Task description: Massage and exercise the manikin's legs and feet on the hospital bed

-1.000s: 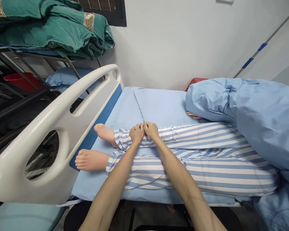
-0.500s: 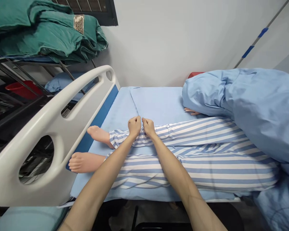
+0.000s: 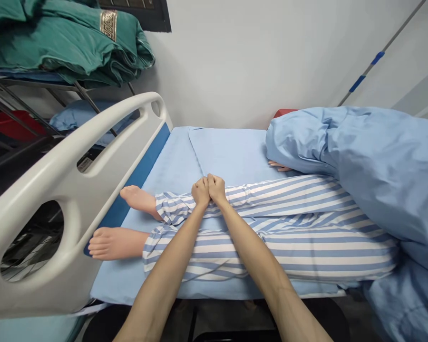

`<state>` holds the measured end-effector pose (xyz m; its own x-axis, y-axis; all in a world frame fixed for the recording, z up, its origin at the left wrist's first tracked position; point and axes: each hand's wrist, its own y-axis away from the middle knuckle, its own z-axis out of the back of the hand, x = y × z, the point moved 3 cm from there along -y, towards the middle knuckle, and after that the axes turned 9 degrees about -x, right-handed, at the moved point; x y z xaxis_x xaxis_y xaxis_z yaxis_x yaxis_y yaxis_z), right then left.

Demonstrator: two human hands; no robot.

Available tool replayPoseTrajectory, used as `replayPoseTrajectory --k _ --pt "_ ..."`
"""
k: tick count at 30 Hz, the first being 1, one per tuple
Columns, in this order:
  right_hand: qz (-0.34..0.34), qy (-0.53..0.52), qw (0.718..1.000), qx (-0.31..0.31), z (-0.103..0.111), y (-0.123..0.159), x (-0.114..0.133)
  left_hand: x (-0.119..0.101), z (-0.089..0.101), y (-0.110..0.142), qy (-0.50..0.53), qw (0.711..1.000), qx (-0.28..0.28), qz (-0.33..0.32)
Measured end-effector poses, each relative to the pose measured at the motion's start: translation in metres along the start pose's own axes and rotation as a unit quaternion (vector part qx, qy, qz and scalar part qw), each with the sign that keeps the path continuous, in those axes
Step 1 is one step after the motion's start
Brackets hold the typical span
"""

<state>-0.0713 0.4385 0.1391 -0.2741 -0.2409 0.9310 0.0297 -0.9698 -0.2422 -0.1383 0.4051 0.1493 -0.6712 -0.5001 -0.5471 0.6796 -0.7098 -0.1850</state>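
Looking down over the bed, I had the left hand (image 3: 200, 191) and the right hand (image 3: 217, 188) side by side, fists meeting or almost meeting. The fingers were curled closed on both; couldn't tell whether fabric was pinched inside. Both fists sat above the far leg of the striped trousers (image 3: 306, 244), close to the near end of a crease (image 3: 195, 151) in the blue sheet (image 3: 233, 147). The forearms crossed over the near trouser leg.

The trousers, blue and white, were on a figure lying lengthwise on the sheet. The far foot (image 3: 138, 198) and near foot (image 3: 117, 243) were bare, by the blue panel (image 3: 139, 172) of the white footboard (image 3: 102, 191) on the left. A bunched blue quilt (image 3: 378, 156) covered the figure's upper part on the right, with the fingertips of another hand (image 3: 278, 166) poking out from under its edge. A bit of a red item (image 3: 284, 112) showed behind the quilt, by the wall (image 3: 242, 61).

Upper left: folded green blankets (image 3: 78, 45) on a metal rack, a red bucket (image 3: 16, 124) lower down. A pole (image 3: 357, 84) with blue sections slanted at upper right.
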Motion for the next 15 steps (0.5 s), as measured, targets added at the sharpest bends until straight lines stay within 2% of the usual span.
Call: replayPoseTrajectory --k 6,10,12,15 --pt "0.031 0.088 0.995 0.047 0.013 -0.014 0.017 -0.001 0.001 -0.001 0.026 1.0 -0.001 0.002" --pt "0.056 0.069 0.996 0.026 0.031 -0.027 0.032 -0.001 0.0 0.0 0.054 0.998 -0.008 0.002" --pt "0.062 0.046 0.997 0.012 0.038 -0.028 0.029 0.0 0.0 0.0 0.065 0.998 -0.011 0.002" --pt "0.056 0.01 0.998 0.007 0.044 -0.021 0.011 0.001 0.0 -0.001 0.076 0.997 -0.001 -0.014"
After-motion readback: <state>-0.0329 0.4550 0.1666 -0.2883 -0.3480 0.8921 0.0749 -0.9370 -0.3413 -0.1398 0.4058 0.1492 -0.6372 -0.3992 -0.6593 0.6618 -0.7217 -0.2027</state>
